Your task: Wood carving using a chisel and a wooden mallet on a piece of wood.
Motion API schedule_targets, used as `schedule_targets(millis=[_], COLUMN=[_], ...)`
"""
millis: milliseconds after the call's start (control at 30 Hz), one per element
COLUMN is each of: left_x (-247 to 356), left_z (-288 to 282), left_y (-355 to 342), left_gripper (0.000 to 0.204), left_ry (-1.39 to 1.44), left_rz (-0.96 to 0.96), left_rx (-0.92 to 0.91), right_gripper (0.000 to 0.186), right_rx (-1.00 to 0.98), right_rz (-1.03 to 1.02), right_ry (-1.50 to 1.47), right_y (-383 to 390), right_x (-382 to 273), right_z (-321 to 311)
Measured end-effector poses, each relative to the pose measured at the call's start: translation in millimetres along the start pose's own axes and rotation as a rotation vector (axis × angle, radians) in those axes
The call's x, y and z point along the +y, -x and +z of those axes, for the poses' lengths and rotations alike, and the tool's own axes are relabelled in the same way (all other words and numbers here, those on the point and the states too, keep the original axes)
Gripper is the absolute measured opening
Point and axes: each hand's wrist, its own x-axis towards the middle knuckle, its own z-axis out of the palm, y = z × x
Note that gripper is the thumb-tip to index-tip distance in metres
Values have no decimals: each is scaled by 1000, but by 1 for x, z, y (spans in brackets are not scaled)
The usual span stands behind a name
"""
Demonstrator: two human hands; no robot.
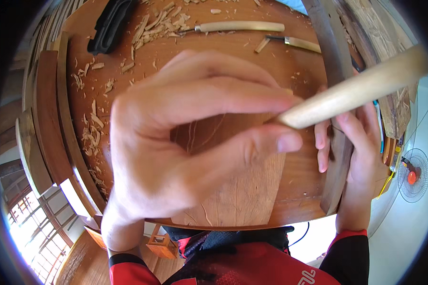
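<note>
My left hand (pixel 176 137), large and close in the middle of the head view, pinches one end of a pale wooden-handled carving tool (pixel 361 88) between thumb and fingers. Slightly blurred, the handle slants up to the right; any blade is hidden by the fingers. My right hand (pixel 359 147) wraps round a long dark wooden bar (pixel 335 187) on the right side, its fingertips showing on the bar's left. Beneath my left hand lies a flat brown wooden board (pixel 242 194) with a line drawn on it.
Wood shavings (pixel 159 26) are scattered on the brown table (pixel 299 187). Across its far side lie a wooden-handled chisel (pixel 242 26), an angled-blade carving tool (pixel 302 44) and a black tray (pixel 110 28). Planks (pixel 52 114) line the left. A fan (pixel 412 175) stands at right.
</note>
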Motion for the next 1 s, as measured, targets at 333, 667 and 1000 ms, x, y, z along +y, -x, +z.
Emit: schedule_targets(millis=[333,667,1000], left_x=[-1,-1,-25], left_z=[1,-2,-43], left_y=[1,-4,-4], left_gripper=[23,22,32], left_ry=[-264,-294,-330], left_rz=[-95,-60,-73], left_rx=[-116,-75,373], right_gripper=[60,57,62], right_rx=[-58,-34,13], right_rz=[-71,-94,-31], right_ry=[73,99,-1], right_y=[0,1,-9], right_x=[-3,-8,-7], right_z=[-4,-5,-8])
